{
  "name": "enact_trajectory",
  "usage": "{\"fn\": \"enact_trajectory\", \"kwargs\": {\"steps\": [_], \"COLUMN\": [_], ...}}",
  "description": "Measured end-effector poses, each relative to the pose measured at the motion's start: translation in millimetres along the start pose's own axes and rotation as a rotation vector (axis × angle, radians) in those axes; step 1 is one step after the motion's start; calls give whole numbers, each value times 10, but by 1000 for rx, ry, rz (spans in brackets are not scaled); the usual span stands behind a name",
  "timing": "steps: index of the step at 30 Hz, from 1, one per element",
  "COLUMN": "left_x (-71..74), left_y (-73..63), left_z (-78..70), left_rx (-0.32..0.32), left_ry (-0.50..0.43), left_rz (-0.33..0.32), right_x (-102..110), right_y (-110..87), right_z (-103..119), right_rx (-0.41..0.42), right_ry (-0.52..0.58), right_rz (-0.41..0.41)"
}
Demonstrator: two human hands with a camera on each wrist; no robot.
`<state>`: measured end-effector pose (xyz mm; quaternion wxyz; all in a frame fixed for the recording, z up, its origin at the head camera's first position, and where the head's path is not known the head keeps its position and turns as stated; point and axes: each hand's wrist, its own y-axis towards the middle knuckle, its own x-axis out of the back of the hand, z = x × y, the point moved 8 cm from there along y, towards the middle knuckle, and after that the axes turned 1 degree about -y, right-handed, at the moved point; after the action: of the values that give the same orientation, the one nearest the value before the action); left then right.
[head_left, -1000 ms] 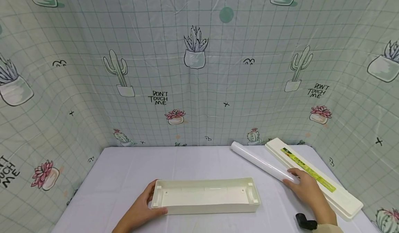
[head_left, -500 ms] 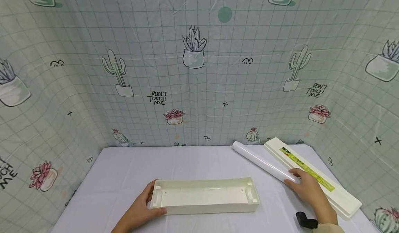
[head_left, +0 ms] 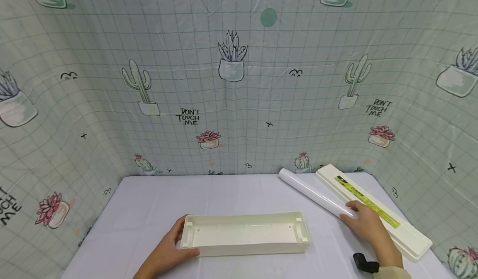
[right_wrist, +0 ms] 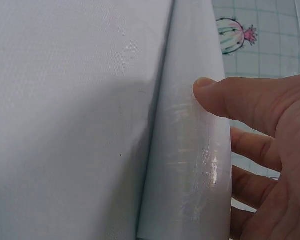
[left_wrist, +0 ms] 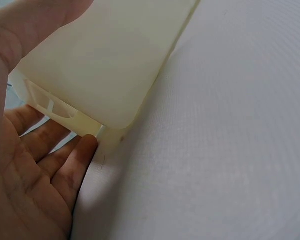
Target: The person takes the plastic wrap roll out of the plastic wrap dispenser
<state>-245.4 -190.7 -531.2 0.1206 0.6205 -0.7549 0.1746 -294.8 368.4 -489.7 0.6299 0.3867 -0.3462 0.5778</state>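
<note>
An open cream plastic box (head_left: pixel 246 250), long and shallow like a cling film dispenser base, rests on the table in the head view. My left hand (head_left: pixel 169 245) grips its left end, thumb on the front wall and fingers round the end. The left wrist view shows those fingertips at the slotted end of the box (left_wrist: pixel 105 75). To the right, a shiny roll of cling film (head_left: pixel 313 192) lies slantwise. My right hand (head_left: pixel 367 225) holds its near end; in the right wrist view the thumb lies on the film roll (right_wrist: pixel 190 160) with the other fingers on its far side.
A long white lid (head_left: pixel 407 237) with a yellow-green label lies slantwise beside the roll, under and beyond my right forearm. The black wrist camera (head_left: pixel 365 264) shows by the right sleeve. A grid-patterned curtain (head_left: pixel 239 104) with cactus drawings encloses the white table (head_left: pixel 160 196).
Both hands, the box and the roll stay almost in place. The whole head view shifts a little to the left.
</note>
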Motion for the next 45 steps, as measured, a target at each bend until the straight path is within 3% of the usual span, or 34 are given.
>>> {"fn": "enact_trajectory", "kwargs": {"steps": [17,36,45], "left_x": [7,38,-3], "left_y": [-12,-16,18], "left_z": [1,-8,6], "left_rx": [-16,-14,-18], "left_ry": [2,4,-16], "left_rz": [24,-6,20], "right_x": [-94,-77,-51], "right_y": [-1,32,20], "right_z": [41,76,6], "right_rx": [-12,1,-10], "right_ry": [0,1,-11], "right_rz": [-6,-7,6]}}
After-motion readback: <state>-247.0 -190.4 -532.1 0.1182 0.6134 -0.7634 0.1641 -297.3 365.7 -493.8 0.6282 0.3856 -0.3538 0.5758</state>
